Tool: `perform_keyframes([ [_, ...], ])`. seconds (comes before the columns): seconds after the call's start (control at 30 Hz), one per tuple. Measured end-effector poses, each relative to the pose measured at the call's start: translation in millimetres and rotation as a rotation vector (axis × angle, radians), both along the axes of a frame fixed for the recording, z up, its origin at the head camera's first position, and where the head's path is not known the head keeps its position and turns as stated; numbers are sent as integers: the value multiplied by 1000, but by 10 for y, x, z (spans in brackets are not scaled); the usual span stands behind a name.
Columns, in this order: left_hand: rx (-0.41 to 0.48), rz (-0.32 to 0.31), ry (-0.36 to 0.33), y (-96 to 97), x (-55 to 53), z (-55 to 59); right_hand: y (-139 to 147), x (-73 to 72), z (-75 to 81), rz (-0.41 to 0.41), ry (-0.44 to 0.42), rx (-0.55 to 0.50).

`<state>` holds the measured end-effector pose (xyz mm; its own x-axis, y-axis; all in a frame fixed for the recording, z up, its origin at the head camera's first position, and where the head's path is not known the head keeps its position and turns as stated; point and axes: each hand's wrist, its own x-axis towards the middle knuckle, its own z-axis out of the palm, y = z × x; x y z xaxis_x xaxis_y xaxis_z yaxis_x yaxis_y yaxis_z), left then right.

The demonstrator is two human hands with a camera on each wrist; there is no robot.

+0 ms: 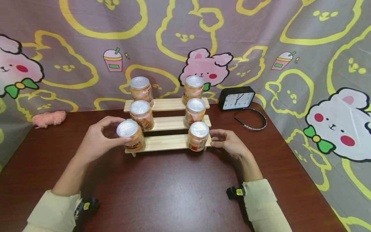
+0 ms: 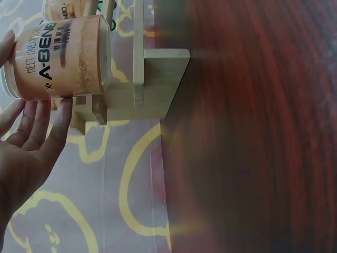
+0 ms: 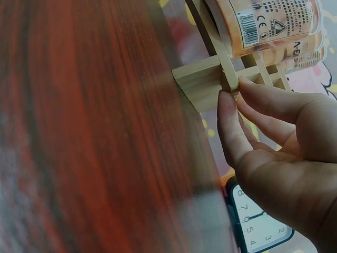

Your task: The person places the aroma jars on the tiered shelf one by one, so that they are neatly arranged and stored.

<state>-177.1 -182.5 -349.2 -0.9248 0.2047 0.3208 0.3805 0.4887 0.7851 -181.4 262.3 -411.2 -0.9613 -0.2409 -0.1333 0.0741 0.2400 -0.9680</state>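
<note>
My left hand [image 1: 97, 138] grips a peach-coloured can [image 1: 135, 141] with a silver lid, at the left end of a three-step wooden rack [image 1: 168, 142]. Its thumb is on the near side and its fingers are behind. In the left wrist view a gap shows between this can [image 2: 63, 58] and the lowest board [image 2: 138, 52]. My right hand [image 1: 229, 141] pinches the right end of that board between thumb and fingertips, as the right wrist view shows at the board end [image 3: 229, 81]. Beside it on the lowest step stands another can [image 1: 198, 138].
Similar cans stand at both ends of the middle step [image 1: 165, 123] and top step [image 1: 168, 104]. Behind on the right are a black clock [image 1: 237, 98] and a headband [image 1: 255, 120]. Pink yarn [image 1: 49, 118] lies back left. A patterned cloth [image 1: 162, 38] hangs behind the table [image 1: 174, 193].
</note>
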Motion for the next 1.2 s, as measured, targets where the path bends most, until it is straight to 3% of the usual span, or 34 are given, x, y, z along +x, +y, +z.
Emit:
perform_keyframes([
  [0.13, 2, -13, -2, 40, 2, -22, 2, 2, 9, 0, -4, 4],
  [0.37, -4, 17, 16, 116, 23, -61, 0, 3, 12, 2, -6, 2],
  [0.63, 15, -14, 47, 221, 38, -107, 2, 8, 13, -1, -10, 2],
  [1.2, 101, -71, 46, 335, 6, -197, 8, 6, -3, 0, -7, 0],
])
